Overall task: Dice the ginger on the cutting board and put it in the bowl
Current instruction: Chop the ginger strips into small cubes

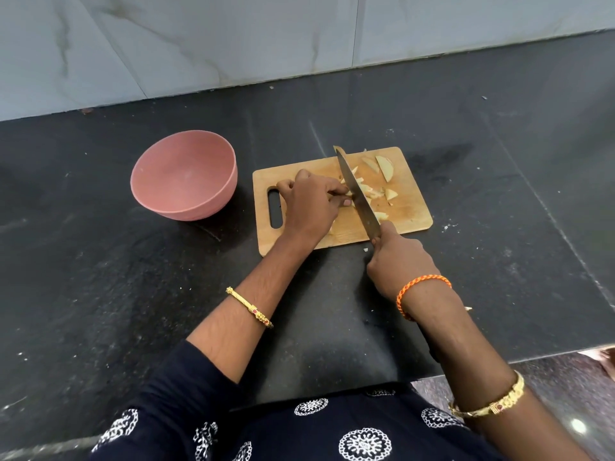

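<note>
One pink bowl (184, 176), holding nothing, parked just left of one cutting board (342, 199) for easy transfer. Left hand (309, 202) pinching ginger (347, 193) against the board, steadying it. Right hand (397, 264) clenched around one knife (357, 191), slicing. Several cut pieces (384, 168) scattered beyond the blade.

Cutting board (409, 207): pale wood, matt, scuffed. Knife (357, 194): steel blade, dull sheen. Bowl (183, 181) at left: pink plastic, matt, smooth. Counter (133, 294): dark stone, speckled, slightly glossy. Far wall (199, 38): glossy marbled tile.
</note>
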`<state>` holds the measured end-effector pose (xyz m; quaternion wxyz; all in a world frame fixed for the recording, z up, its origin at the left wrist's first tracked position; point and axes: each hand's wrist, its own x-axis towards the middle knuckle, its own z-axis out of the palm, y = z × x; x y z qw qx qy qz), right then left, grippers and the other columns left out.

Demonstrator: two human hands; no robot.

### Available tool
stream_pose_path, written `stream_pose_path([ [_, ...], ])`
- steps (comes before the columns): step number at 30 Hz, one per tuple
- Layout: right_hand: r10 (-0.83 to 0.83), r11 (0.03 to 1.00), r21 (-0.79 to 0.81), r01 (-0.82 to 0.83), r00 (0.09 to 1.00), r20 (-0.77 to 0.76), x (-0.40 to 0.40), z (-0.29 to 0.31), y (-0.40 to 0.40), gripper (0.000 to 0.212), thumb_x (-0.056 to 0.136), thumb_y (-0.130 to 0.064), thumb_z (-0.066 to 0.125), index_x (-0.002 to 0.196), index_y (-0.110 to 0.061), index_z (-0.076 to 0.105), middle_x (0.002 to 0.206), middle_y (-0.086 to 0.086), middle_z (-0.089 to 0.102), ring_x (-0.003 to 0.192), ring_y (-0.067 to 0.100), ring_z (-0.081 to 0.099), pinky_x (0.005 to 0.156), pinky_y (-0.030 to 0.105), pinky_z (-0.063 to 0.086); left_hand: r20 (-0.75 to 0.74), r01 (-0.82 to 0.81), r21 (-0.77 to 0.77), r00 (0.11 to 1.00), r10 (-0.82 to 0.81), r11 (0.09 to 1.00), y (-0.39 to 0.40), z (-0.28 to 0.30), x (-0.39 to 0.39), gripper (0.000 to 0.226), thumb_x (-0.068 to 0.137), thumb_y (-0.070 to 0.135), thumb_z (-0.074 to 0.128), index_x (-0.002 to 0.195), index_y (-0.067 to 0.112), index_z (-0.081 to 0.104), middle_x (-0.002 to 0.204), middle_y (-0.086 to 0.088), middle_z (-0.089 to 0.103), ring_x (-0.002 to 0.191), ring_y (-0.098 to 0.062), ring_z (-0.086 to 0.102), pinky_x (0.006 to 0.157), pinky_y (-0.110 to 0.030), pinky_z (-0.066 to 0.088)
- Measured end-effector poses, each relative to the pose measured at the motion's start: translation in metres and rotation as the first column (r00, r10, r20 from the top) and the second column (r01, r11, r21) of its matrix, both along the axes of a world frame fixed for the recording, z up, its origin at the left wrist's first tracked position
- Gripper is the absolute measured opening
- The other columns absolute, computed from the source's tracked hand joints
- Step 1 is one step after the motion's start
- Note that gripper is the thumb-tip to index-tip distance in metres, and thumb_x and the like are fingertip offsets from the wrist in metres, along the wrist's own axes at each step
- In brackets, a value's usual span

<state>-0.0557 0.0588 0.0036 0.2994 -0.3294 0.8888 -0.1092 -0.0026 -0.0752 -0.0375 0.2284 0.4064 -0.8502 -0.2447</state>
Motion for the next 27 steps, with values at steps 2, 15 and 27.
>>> stream_pose_path([
  [2, 0.013, 1.0, 0.025, -0.013, 1.0, 0.004, 0.002, 0.0, 0.003, 0.016, 0.095, -0.019, 0.043, 0.11, -0.015, 0.036, 0.09, 0.013, 0.048, 0.081, 0.03, 0.054, 0.065, 0.035, 0.042, -0.006, -0.028, -0.004, 1.0, 0.028, 1.0, 0.001, -0.001, 0.0, 0.019, 0.082, 0.03, 0.069, 0.1, 0.026, 0.073, 0.1, 0.012, 0.071, 0.102, -0.014, 0.044, 0.079, -0.032, 0.017],
  [15, -0.06, 0.962, -0.258, 0.086, 0.992, 0.108, 0.001, 0.009, 0.065, 0.026, 0.097, -0.026, 0.041, 0.075, -0.011, 0.041, 0.06, 0.007, 0.049, 0.059, 0.023, 0.047, 0.05, 0.029, 0.033, 0.167, -0.006, 0.042, 0.986, -0.001, 0.999, -0.013, 0.019, -0.005, 0.033, 0.083, 0.024, 0.057, 0.116, 0.026, 0.063, 0.119, 0.004, 0.058, 0.117, -0.022, 0.036, 0.081, -0.036, 0.017],
  [27, 0.003, 0.985, -0.173, 0.003, 0.999, 0.034, -0.037, 0.005, 0.005, 0.021, 0.098, -0.026, 0.038, 0.106, -0.014, 0.053, 0.097, 0.016, 0.059, 0.088, 0.031, 0.059, 0.081, 0.041, 0.051, 0.194, 0.065, -0.067, 0.98, -0.051, 0.996, -0.02, 0.015, -0.014, 0.016, 0.089, 0.027, 0.059, 0.099, 0.028, 0.072, 0.101, 0.008, 0.066, 0.109, -0.019, 0.043, 0.076, -0.032, 0.015],
])
